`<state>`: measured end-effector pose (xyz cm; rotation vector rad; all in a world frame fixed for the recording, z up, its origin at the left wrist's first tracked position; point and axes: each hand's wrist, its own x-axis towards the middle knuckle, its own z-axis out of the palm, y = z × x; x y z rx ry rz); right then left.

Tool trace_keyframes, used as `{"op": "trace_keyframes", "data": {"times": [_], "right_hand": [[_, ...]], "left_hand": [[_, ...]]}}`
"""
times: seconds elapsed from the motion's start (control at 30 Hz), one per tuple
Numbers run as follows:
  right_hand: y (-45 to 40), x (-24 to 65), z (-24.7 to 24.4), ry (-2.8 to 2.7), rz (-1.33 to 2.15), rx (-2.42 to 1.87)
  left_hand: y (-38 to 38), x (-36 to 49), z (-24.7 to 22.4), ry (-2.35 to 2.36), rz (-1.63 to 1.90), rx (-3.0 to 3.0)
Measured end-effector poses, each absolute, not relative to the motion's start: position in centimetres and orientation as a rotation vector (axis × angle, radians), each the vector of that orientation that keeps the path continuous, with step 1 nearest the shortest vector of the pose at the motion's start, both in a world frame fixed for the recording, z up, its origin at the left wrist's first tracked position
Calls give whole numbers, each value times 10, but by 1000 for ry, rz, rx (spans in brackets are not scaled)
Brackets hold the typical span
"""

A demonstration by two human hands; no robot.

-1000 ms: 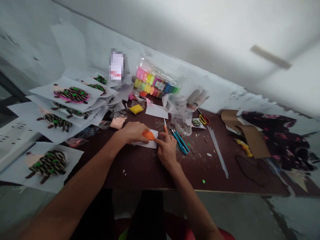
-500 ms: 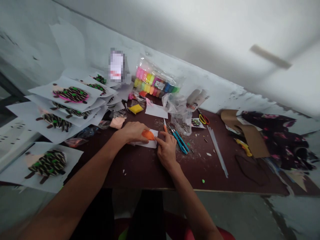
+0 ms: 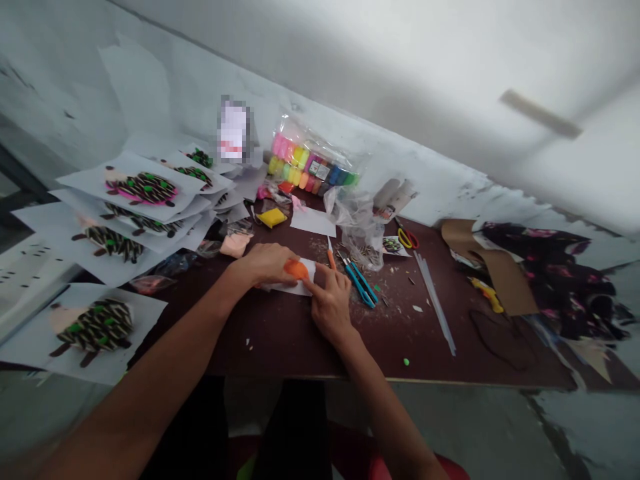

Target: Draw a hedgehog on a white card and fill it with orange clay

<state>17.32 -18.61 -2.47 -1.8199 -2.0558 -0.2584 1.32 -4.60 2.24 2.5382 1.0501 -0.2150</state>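
Observation:
A piece of orange modelling clay lies on a small white paper on the table. My left hand rests over the paper's left side, holding it down with the fingers along the upper edge and the thumb low. My right hand is at the paper's right side. Its index finger reaches out and touches the clay's right end, and the other fingers are loosely spread. Beyond it lie an orange-handled craft knife and a blue-handled tool.
Stacked sheets with clay hedgehogs stand at the left. A bag of coloured clay leans on the wall at the back. Scissors, clear sticks and a yellow glue gun lie rightward, with scraps scattered about.
My right index finger has shifted slightly left, onto the clay. The clay's right end looks more drawn out. My left hand has stayed nearly still.

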Motion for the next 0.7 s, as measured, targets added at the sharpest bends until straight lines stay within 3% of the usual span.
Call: {"op": "trace_keyframes", "data": {"times": [0.7], "right_hand": [[-185,170,-28,-2025,-295,-1858]], "left_hand": [[-45,13,20,1042,-206,2537]]}}
